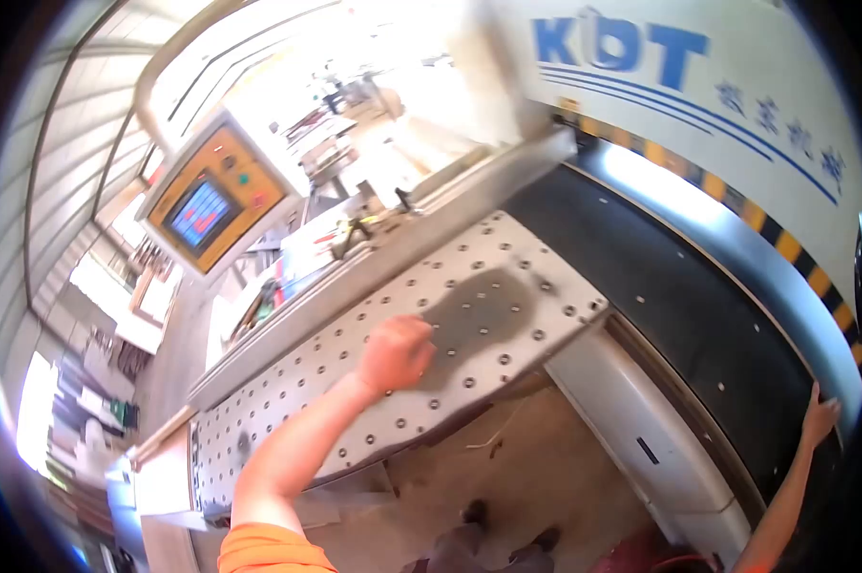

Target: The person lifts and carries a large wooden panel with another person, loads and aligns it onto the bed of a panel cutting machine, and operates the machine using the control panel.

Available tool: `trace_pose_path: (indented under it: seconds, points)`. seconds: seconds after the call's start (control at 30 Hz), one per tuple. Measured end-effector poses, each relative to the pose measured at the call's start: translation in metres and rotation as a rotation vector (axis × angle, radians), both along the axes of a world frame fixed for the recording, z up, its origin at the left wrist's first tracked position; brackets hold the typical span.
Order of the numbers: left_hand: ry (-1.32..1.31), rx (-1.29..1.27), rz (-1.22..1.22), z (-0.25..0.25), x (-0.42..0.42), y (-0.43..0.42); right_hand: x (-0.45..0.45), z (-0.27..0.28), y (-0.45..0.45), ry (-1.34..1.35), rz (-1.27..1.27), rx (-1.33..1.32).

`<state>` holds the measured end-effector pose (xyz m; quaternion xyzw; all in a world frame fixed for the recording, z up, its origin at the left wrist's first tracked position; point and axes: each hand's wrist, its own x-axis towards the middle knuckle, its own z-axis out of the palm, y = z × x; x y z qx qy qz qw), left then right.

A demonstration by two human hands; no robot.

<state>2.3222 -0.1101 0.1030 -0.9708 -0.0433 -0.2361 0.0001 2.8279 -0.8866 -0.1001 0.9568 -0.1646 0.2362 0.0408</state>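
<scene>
My left hand (pixel 398 353) is curled into a fist over the pale air-float table (pixel 364 411), which is dotted with round nozzles. Nothing shows in its fingers, and its shadow falls on the surface just ahead. Far to the right, my right hand (pixel 819 417) lies at the outer edge of the long black bed (pixel 679 296) of the saw machine, a finger stretched forward. Small white spots dot this black surface. Whether the right hand presses on the edge or only rests there is hard to see.
A control panel (pixel 202 215) with a lit screen hangs at the left. The white machine housing (pixel 631 86) bears blue lettering above a yellow-black striped strip (pixel 727 196). A metal fence (pixel 374 272) runs behind the pale table. Shoes (pixel 474 514) show on the floor (pixel 536 458) below.
</scene>
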Motion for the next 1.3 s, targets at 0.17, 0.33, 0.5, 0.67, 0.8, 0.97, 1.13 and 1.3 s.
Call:
trace_pose_path:
  seconds: [0.17, 0.33, 0.5, 0.67, 0.8, 0.97, 1.13, 1.3]
  points:
    - [-0.269, 0.178, 0.507, 0.065, -0.086, 0.141, -0.035, 0.038, 0.144, 0.108, -0.227, 0.118]
    - [-0.318, 0.375, 0.653, 0.132, -0.094, 0.237, 0.007, 0.032, 0.238, 0.104, -0.223, 0.13]
    - [-0.274, 0.448, 0.737, 0.157, -0.078, 0.283, 0.017, 0.054, 0.246, 0.255, -0.291, 0.171]
    - [-0.33, 0.439, 0.819, 0.157, -0.063, 0.308, 0.01, 0.064, 0.236, 0.363, -0.342, 0.187]
    - [-0.356, 0.522, 0.811, 0.163, -0.053, 0.317, 0.012, 0.066, 0.234, 0.434, -0.334, 0.185]
    - [-0.407, 0.427, 0.864, 0.17, -0.05, 0.344, -0.009, 0.081, 0.248, 0.355, -0.341, 0.171]
    - [-0.579, 0.439, 0.734, 0.162, -0.034, 0.326, -0.015, 0.086, 0.26, 0.253, -0.409, 0.134]
    - [-0.347, 0.224, 0.419, 0.076, -0.01, 0.208, -0.016, 0.096, 0.261, 0.346, -0.378, 0.275]
